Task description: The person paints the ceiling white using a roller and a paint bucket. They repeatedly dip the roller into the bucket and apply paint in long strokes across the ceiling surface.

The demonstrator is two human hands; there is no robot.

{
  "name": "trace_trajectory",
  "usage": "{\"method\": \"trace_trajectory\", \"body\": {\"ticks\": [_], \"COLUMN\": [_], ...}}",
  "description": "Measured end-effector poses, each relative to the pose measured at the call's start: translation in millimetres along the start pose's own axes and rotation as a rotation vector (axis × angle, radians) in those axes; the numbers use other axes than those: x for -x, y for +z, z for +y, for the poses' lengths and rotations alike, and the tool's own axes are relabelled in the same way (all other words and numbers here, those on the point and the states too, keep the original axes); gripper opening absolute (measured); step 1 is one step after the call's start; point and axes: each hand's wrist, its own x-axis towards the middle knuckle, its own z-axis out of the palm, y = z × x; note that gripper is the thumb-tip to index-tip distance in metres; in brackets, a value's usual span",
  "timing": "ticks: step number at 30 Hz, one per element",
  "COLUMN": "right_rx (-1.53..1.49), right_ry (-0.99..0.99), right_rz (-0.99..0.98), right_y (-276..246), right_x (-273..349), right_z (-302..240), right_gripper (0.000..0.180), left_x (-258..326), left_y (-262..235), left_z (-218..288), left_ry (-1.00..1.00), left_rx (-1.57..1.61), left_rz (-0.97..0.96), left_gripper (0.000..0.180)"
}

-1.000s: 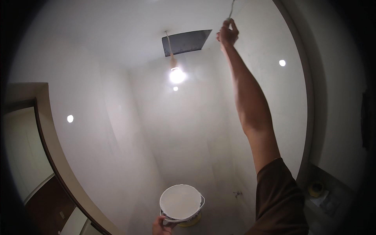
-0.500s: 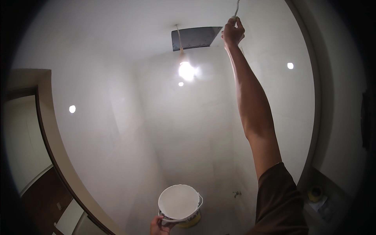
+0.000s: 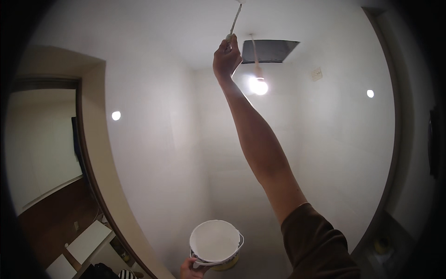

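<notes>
My right hand (image 3: 227, 56) is raised high on a stretched arm, its fingers closed around the handle of a putty knife (image 3: 235, 22). The thin, pale-smeared blade shows edge-on, and its tip reaches a whitish patch on the ceiling (image 3: 204, 21). Low in the view, my left hand (image 3: 192, 269) grips the near left rim of a white bucket (image 3: 215, 239). A smooth whitish substance fills the bucket's mouth. The bucket's wire handle hangs down against its side, and part of its yellow lower wall shows.
A lit bulb (image 3: 259, 86) hangs on a cord just right of my raised forearm. Behind it is a dark ceiling opening (image 3: 271, 51). Pale walls enclose the narrow space. A doorway frame (image 3: 88, 139) stands on the left, with white furniture (image 3: 88, 242) beyond it.
The view has turned right. My right hand with the putty knife has swung left past the hanging bulb, while the bucket stays low in my left hand.
</notes>
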Motion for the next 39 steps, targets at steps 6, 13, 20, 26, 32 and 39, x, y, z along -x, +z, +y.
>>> {"method": "trace_trajectory", "body": {"ticks": [6,13,20,26,32,39], "right_rx": [-0.008,-0.01,-0.04,0.037,0.106,0.057], "right_ry": [0.115,0.168,0.181,-0.037,0.23,0.336], "right_rz": [-0.056,-0.413,-0.54,-0.494,-0.345,-0.124], "right_y": [50,50,-35,-140,-225,-294], "right_x": [60,80,-20,-104,-156,-221], "right_z": [-29,-38,21,51,42,38], "right_gripper": [0.039,0.038,0.048,0.05,0.051,0.045], "left_x": [-5,-13,-18,-26,-26,-30], "left_y": [-49,-61,-41,-18,19,52], "left_z": [-17,-11,-10,-19,-26,-42], "left_ry": [0.275,0.038,0.014,-0.025,-0.107,-0.187], "left_rx": [-0.457,-0.02,-0.153,-0.104,-0.081,-0.087], "left_rz": [-0.135,0.078,0.018,-0.129,-0.029,-0.083], "left_gripper": [0.035,0.036,0.038,0.038,0.039,0.039]}}
